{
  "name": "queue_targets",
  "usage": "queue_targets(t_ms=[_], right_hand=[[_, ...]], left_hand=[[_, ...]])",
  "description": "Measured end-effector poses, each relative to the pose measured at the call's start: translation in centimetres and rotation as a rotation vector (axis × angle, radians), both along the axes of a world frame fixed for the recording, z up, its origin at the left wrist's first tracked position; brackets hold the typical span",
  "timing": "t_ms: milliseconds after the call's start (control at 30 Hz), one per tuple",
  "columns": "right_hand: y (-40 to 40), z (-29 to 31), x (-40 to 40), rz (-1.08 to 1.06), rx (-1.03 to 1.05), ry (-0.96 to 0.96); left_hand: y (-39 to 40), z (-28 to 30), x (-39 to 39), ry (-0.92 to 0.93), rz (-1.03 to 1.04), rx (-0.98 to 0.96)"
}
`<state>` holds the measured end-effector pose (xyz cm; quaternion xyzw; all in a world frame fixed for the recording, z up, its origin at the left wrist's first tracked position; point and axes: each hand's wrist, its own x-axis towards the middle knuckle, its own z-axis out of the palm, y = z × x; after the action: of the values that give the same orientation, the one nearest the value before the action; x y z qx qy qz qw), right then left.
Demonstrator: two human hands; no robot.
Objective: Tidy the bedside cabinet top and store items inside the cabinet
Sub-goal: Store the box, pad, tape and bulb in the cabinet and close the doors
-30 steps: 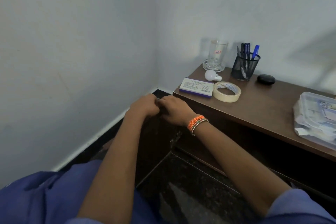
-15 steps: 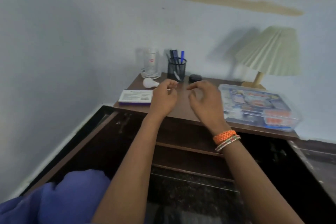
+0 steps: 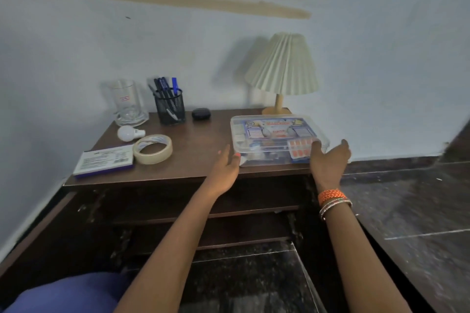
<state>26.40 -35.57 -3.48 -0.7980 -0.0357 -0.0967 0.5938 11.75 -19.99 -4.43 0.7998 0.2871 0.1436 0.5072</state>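
Head cam, only one view here: both hands are out flanking the clear plastic box (image 3: pixel 276 138) that sits on the right half of the cabinet's brown surface (image 3: pixel 198 152), near the front edge. Left hand (image 3: pixel 227 163) is spread open, palm facing in, right at the box's near-left corner, looks like it's touching or just about; right hand (image 3: pixel 329 159) is open too, fingers apart, up against the near-right corner, so neither is clamped on anything. Orange and beaded bracelets (image 3: pixel 332 198) are on the right wrist. The box has its lid on, and through it you can see a printed card, an orange blister pack (image 3: pixel 300 147) toward the front right, and some small white packets; the rest is too blurry to call. Behind the box stands a lamp (image 3: pixel 282 71) with a pleated cream shade on a wooden base. Over on the left: a black mesh pen cup (image 3: pixel 170 107) holding several dark pens and a blue one, an empty glass mug (image 3: pixel 127 103) at the back corner, a small black case (image 3: pixel 201 113) beside the cup, a white bulb (image 3: pixel 128 132) lying on its side, a roll of tape (image 3: pixel 152 148) lying flat, and a flat white and purple carton (image 3: pixel 104 160) touching the tape at the front-left. Below, the cabinet doors hang open and the dark shelves (image 3: pixel 203 213) look bare from here.
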Motion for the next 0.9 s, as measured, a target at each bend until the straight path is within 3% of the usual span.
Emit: queue_targets(t_ms=[333,600,667,800,900], right_hand=[[-0.2,-0.3,2.2,0.162,0.004,0.103],[0.1,0.2,1.6,0.255,0.161,0.141],[0.2,0.6,0.9,0.266,0.272,0.166],[0.1,1.0,-1.3,0.32,0.46,0.193],[-0.1,1.3,-3.3,0.358,0.559,0.174]], left_hand=[[-0.2,0.1,0.0,0.006,-0.046,0.019],[-0.3,1.8,-1.1,-0.074,0.022,-0.185],[0.0,2.0,-1.8,-0.151,0.052,-0.286],[0.1,3.0,-2.7,-0.417,0.186,-0.767],[1.0,3.5,-3.4,-0.381,0.363,-0.858]])
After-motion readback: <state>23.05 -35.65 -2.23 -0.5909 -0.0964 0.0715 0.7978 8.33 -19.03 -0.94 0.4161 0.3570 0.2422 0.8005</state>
